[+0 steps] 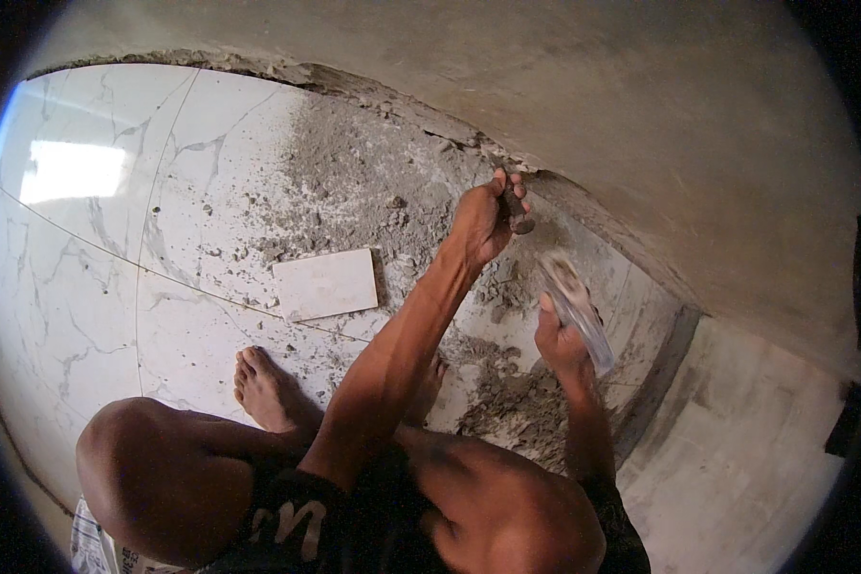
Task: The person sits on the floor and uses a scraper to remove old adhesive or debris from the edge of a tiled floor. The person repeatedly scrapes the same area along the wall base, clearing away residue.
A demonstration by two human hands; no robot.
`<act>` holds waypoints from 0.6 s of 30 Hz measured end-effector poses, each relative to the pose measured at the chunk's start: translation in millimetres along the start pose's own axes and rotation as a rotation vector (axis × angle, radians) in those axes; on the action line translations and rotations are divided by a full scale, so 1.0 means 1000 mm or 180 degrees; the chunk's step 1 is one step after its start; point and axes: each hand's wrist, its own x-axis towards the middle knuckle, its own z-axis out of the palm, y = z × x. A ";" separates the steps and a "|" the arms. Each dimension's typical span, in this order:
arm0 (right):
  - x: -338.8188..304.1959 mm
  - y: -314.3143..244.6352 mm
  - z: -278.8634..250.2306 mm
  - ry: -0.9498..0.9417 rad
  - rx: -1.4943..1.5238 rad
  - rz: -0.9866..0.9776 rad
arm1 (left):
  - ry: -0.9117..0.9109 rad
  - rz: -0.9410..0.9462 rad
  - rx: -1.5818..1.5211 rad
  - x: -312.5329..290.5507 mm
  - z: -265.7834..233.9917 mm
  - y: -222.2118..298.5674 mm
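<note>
My left hand (486, 222) is closed at the foot of the wall, its fingers curled round a grey, round-ended piece (521, 226). Most of that piece is hidden in the grip, so its kind is unclear. Lower and to the right, my right hand (562, 346) grips a pale, long tool (576, 304) smeared by motion. The tool is tilted and apart from my left hand. Around both hands lies crumbled grey mortar (373, 182), against the rough, broken lower edge of the wall (450, 129).
A loose white tile piece (325, 285) lies left of my left forearm. White marbled floor tiles (77, 249) spread to the left, my bare foot (266, 390) on them. More rubble (517, 402) sits near my right forearm. A grey wall (660, 143) rises beyond.
</note>
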 end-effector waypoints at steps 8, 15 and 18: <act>-0.011 0.021 0.032 -0.0463 -0.0241 0.1372 | -0.0036 0.0042 -0.0053 0.007 0.001 -0.009; -0.054 0.039 0.026 0.0768 0.1643 0.0464 | -0.0137 -0.0107 -0.0027 0.003 0.006 -0.013; -0.020 0.030 0.047 0.0218 0.0358 0.0542 | 0.0062 0.0201 0.0047 0.005 -0.020 -0.006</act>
